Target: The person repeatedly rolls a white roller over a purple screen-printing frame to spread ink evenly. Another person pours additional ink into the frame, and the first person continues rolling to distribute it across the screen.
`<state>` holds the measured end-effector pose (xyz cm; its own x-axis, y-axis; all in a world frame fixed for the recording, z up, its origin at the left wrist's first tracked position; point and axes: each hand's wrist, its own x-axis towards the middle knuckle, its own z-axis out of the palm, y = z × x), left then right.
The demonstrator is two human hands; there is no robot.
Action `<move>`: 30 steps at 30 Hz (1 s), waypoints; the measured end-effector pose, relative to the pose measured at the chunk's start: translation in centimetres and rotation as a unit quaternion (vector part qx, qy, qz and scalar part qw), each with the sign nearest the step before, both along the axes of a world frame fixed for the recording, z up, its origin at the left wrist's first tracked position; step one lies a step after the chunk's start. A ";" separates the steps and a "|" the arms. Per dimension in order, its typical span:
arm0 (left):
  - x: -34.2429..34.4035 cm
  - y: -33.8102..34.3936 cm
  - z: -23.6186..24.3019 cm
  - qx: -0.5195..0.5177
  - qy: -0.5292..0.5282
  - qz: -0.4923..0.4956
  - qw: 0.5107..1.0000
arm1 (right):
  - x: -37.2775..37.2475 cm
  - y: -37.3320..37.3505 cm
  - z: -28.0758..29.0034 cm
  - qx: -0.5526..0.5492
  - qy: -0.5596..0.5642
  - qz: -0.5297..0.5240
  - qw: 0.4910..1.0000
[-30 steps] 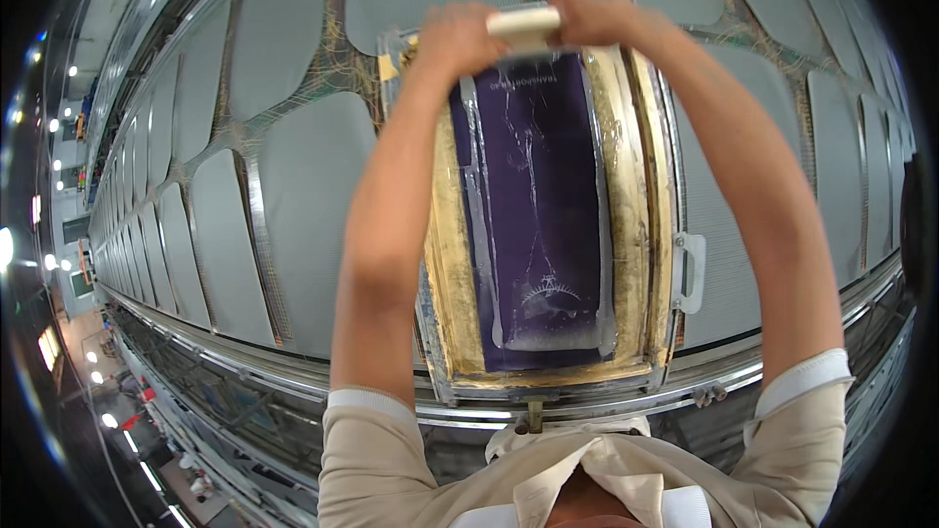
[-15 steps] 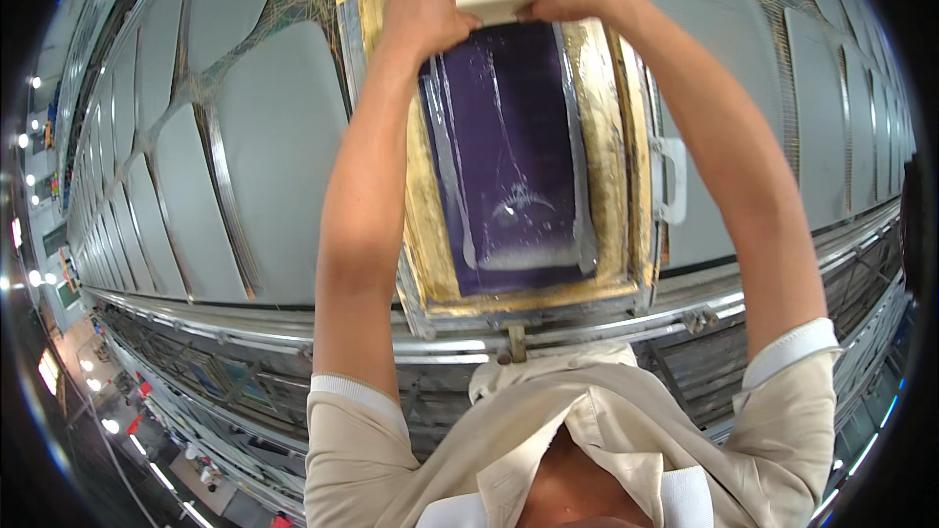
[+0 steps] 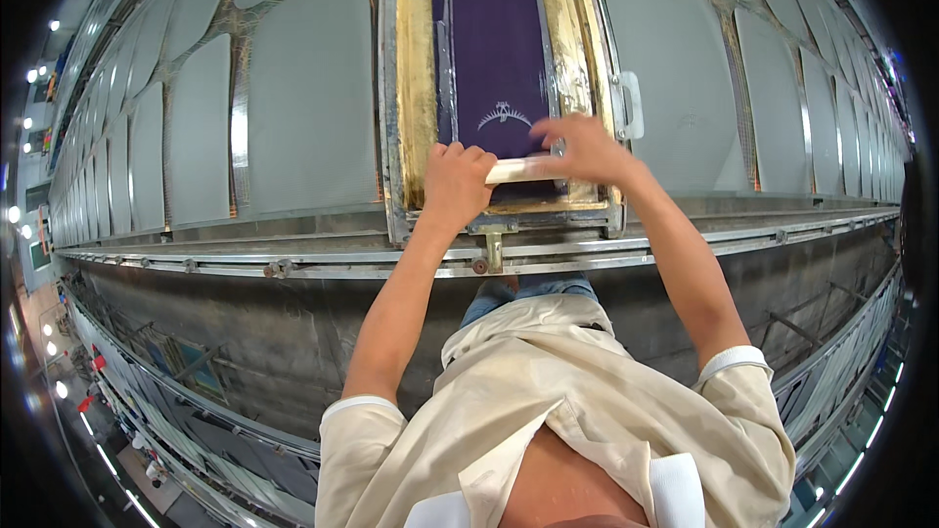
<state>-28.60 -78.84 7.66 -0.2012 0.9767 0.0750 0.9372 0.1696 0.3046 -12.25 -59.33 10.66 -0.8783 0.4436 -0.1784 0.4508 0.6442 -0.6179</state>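
Note:
A framed printing screen [image 3: 414, 59] lies flat in front of me, with a dark purple mesh [image 3: 486, 39] inside a yellowed, ink-stained border. Across its near end rests a pale squeegee [image 3: 518, 170]. My left hand [image 3: 457, 184] is closed around the squeegee's left end. At the other end, my right hand [image 3: 587, 152] has its fingers stretched out and apart over the handle; they are slightly blurred, and whether the palm touches the squeegee is hard to see. A light arched design shows in the mesh just beyond the squeegee.
A white handle [image 3: 629, 106] sticks out from the frame's right side. Grey flat panels [image 3: 308, 98] line the long table on both sides. Along the near table edge runs a metal rail [image 3: 372, 262], where a clamp-like bracket [image 3: 494, 249] sits below the frame.
Both hands and the squeegee have come from the screen's far end to its near end. My right hand's fingers have loosened from the handle. The wet streaks on the mesh have mostly gone.

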 end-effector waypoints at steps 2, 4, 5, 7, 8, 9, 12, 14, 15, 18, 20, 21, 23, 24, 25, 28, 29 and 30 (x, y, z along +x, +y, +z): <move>0.0 -0.3 0.4 -0.016 0.006 0.001 1.000 | 0.0 4.5 -1.7 0.076 0.101 -0.148 0.981; 0.2 0.4 0.5 -0.027 0.028 0.000 0.999 | 2.3 10.3 -9.0 0.172 0.166 -0.348 0.907; 0.2 -0.1 0.4 -0.044 0.044 0.002 0.998 | 2.3 10.8 -8.5 0.105 0.074 -0.405 0.905; 0.3 0.0 0.2 -0.035 0.044 -0.018 0.998 | 4.5 12.9 -12.9 0.064 0.056 -0.396 0.914; 0.3 -0.4 -0.2 -0.046 0.043 -0.009 0.998 | 4.0 11.6 -13.4 0.092 0.072 -0.412 0.904; 0.4 -0.8 -0.5 -0.054 0.038 -0.001 0.998 | 3.8 11.3 -12.6 0.064 0.093 -0.401 0.909; 0.4 -1.9 -0.8 -0.043 0.032 0.008 0.999 | 4.0 11.5 -10.9 0.086 0.164 -0.385 0.904; -0.1 -3.5 -0.6 -0.007 -0.018 0.032 0.999 | 2.9 10.6 -7.0 0.053 0.136 -0.393 0.908; -0.3 -3.7 0.0 0.014 -0.040 0.033 0.999 | 2.9 10.4 -5.2 0.041 0.123 -0.406 0.905; -1.9 -5.4 2.3 -0.024 -0.031 0.052 0.998 | 1.0 8.7 -6.2 -0.021 0.173 -0.420 0.890; -7.2 -8.2 1.8 -0.025 -0.011 0.063 0.998 | -4.4 5.7 -8.0 -0.032 0.182 -0.413 0.892; -10.1 -9.9 1.8 -0.030 -0.002 0.069 0.997 | -7.6 3.7 -9.1 -0.033 0.213 -0.409 0.887; -14.9 -14.7 1.7 -0.040 0.007 0.078 0.996 | -13.5 -1.7 -10.7 -0.040 0.244 -0.398 0.884; -17.8 -16.5 1.6 -0.034 0.014 0.071 0.997 | -16.5 -3.9 -10.6 -0.039 0.257 -0.397 0.881; -20.5 -17.4 1.9 -0.026 0.022 0.051 0.998 | -18.8 -5.4 -9.8 -0.044 0.263 -0.401 0.877; -21.9 -19.7 3.9 0.048 0.053 0.030 0.997 | -20.4 -7.3 -7.6 -0.048 0.235 -0.406 0.882; -21.9 -20.1 4.3 0.056 0.052 0.027 0.997 | -20.6 -7.5 -6.9 -0.048 0.238 -0.414 0.877; -21.7 -21.0 4.6 0.064 0.050 0.024 0.996 | -21.0 -7.8 -6.4 -0.046 0.241 -0.423 0.873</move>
